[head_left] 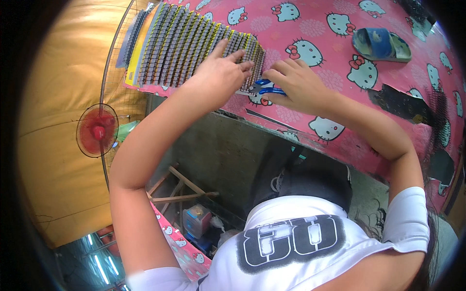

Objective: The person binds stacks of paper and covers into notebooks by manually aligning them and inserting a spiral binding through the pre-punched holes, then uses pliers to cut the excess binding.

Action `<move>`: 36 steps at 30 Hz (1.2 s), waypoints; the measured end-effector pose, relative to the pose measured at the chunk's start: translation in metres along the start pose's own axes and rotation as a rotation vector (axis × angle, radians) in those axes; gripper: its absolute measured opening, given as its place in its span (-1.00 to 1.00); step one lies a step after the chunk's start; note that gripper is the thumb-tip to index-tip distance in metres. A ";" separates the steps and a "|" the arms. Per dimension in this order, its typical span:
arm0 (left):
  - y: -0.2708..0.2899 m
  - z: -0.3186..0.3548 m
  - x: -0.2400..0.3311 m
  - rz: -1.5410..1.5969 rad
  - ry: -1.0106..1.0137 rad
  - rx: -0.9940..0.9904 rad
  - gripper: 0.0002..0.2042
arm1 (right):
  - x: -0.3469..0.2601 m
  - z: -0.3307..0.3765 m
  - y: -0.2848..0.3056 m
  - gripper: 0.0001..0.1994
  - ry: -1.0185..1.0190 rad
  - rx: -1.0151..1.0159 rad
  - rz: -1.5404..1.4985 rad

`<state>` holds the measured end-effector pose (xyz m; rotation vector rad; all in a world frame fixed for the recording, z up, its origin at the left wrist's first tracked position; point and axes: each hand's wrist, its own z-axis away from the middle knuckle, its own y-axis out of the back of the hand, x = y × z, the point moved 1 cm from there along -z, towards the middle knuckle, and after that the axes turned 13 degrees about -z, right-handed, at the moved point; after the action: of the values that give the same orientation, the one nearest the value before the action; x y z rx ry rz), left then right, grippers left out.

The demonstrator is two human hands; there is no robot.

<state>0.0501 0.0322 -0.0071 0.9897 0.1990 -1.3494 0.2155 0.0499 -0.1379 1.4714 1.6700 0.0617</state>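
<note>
Right hand (300, 83) clutched blue-handled nippers (270, 90) | left hand (224, 69), fingers splayed, spanned gridded grey strips (177, 46) | nippers so close, one slip could nick it!

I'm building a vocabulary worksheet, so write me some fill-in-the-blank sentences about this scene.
1. The right hand holds pliers whose handles are colored ____.
2. The person's ____ hand lies over rows of gray strips.
3. In the picture, the slipper lies to the ____ of the strips.
4. The hub of the fan is ____ in color.

Missing words: blue; left; right; red.
</note>
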 end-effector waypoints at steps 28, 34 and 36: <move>-0.007 -0.002 -0.004 0.093 -0.029 0.052 -0.42 | 0.012 -0.008 -0.003 -0.57 0.107 0.000 0.074; -0.009 -0.002 -0.004 0.090 -0.032 0.061 -0.44 | 0.012 -0.018 -0.006 -0.63 -0.221 -0.134 -0.276; -0.007 -0.003 -0.004 0.089 -0.037 0.043 -0.44 | 0.018 -0.023 -0.002 -0.63 -0.461 -0.277 -0.521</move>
<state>0.0446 0.0380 -0.0097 0.9970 0.0970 -1.2940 0.2010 0.0749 -0.1354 0.7422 1.5327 -0.2994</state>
